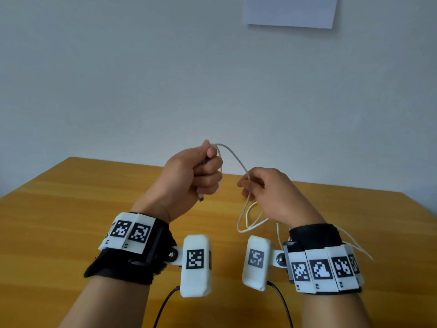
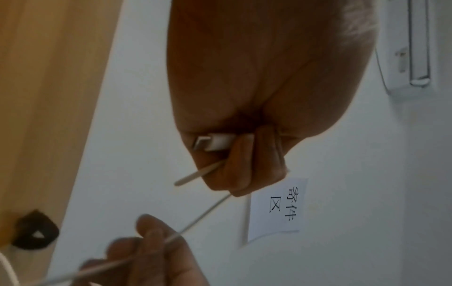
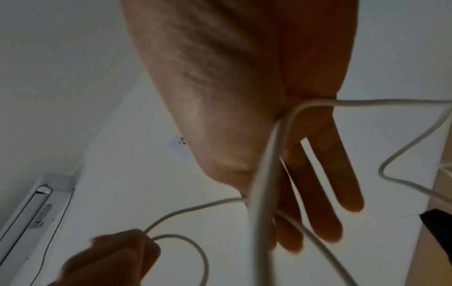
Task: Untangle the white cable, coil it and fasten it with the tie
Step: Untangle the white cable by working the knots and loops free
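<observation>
My left hand (image 1: 208, 176) is raised above the table in a fist and grips one end of the white cable (image 1: 233, 156). The cable's plug (image 1: 201, 199) pokes out below the fist; the left wrist view shows the white plug (image 2: 212, 142) under the curled fingers. From there the cable arcs over to my right hand (image 1: 248, 185), which pinches it between thumb and forefinger while the other fingers (image 3: 342, 183) stay straight. Slack loops (image 1: 248, 221) hang under the right hand, and strands trail past its wrist. A black strap loop (image 2: 34, 232), seemingly the tie, lies on the table.
The wooden table (image 1: 71, 209) ends at a pale wall with a paper sheet (image 1: 290, 10) stuck on it. A white wall fixture (image 3: 31, 212) shows in both wrist views. Dark leads (image 1: 165, 304) run from the wrist cameras toward me.
</observation>
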Motion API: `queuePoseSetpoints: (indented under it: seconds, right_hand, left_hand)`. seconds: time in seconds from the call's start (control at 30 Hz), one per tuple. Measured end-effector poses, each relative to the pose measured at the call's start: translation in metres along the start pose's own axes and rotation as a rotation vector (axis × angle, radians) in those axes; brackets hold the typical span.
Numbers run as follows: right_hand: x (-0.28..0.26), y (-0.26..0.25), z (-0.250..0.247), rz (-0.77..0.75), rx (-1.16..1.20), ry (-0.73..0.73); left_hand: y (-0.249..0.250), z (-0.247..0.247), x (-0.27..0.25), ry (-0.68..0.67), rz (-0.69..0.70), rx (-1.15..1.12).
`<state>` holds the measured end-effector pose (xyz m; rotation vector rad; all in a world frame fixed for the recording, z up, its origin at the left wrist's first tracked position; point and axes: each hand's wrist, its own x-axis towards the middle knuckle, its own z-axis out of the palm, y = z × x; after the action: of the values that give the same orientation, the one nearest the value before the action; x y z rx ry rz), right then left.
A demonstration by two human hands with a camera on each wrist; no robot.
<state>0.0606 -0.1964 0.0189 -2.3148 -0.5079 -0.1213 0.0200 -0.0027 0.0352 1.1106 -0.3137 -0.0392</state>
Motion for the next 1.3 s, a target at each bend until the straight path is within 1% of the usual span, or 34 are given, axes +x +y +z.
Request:
queuePoseSetpoints:
  seconds: [0.1,0.2,0.33,0.4,0.47,0.53,0.6,0.7,0.77,0.9,1.03,1.17,1.3]
  right_hand:
    - [-0.003,-0.003,0.004,0.006,-0.040,-0.077]
    - [-0.007,-0.009,0.008,0.018,-0.050,-0.194]
    - [-0.013,-0.018,0.009,0.028,-0.099,-0.334]
    - [-0.014,-0.022,0.008,0.040,-0.103,-0.381]
    - [-0.016,-0.025,0.007,0.058,-0.098,-0.406]
    - [-0.018,-0.029,0.007,0.067,-0.088,-0.435]
    - [-0.020,-0.032,0.006,0.066,-0.070,-0.457]
    - [-0.020,-0.033,0.004,0.045,-0.053,-0.436]
    - [-0.021,-0.033,0.002,0.040,-0.049,-0.410]
    - [-0.022,-0.031,0.000,0.048,-0.034,-0.344]
    - [-0.020,-0.027,-0.001,0.081,-0.058,-0.297]
    - [-0.020,-0.024,-0.003,0.110,-0.093,-0.296]
    - [-0.021,-0.025,-0.004,0.134,-0.090,-0.326]
  left_hand:
    - [0.001,0.002,0.000,0.007,0.079,-0.106]
    - [-0.002,0.005,0.000,0.032,0.168,-0.123]
    - [-0.004,0.005,0.002,0.002,0.275,-0.133]
    - [-0.006,0.004,0.003,0.006,0.330,-0.087]
    - [-0.012,0.004,0.005,0.043,0.378,-0.009]
    - [-0.017,0.002,0.006,0.095,0.420,0.097]
    - [-0.022,0.002,0.008,0.130,0.441,0.256]
    - [-0.026,-0.001,0.011,0.185,0.415,0.554]
    - [-0.028,-0.001,0.012,0.195,0.370,0.700]
    - [-0.033,-0.001,0.013,0.181,0.276,0.989]
    - [-0.037,-0.006,0.013,0.153,0.241,1.263]
    - [-0.040,-0.006,0.011,0.141,0.102,1.342]
    - [-0.040,-0.004,0.010,0.143,0.042,1.336]
